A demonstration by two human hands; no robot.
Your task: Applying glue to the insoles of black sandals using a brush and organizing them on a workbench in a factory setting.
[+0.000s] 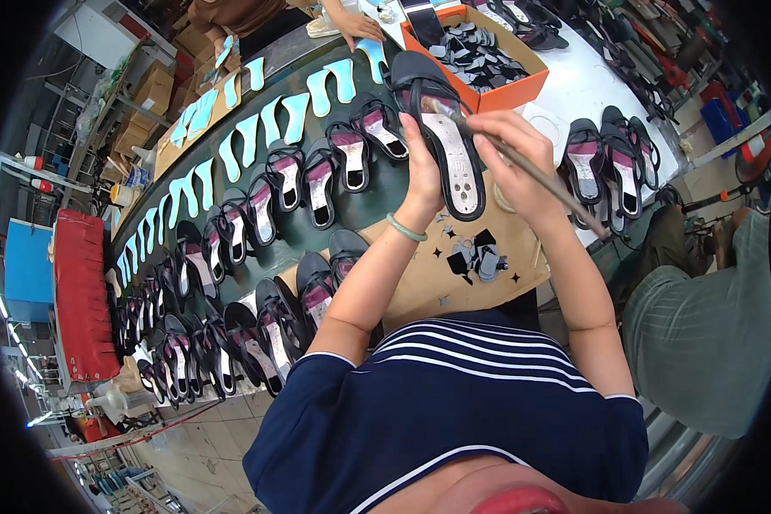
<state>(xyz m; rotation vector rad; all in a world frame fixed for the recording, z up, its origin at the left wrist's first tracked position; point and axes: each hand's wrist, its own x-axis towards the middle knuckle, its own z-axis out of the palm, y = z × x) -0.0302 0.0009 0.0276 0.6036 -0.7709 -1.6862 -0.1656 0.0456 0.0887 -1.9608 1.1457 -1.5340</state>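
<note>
Held up in my left hand (424, 167) is a black sandal (460, 176), its toe pointing away from me. The fingers are wrapped round its left side. The bare pale sole bed has several holes near the heel. My right hand (520, 158) grips a brush (552, 182) by its long thin handle. Its bristle end reaches into the front of the sandal, by the straps, where it appears to touch the sole bed. Below the sandal, small dark and grey cut pieces (487, 262) lie in a loose pile on a brown cardboard sheet (437, 295).
Rows of similar sandals (319, 184) stand on the dark green surface (261, 224) to the left, with pale blue insoles (248, 137) behind them. An orange box (516, 92) holds many grey pieces. More sandals (584, 163) stand at right. A co-worker's hand (358, 26) touches an insole at the far side.
</note>
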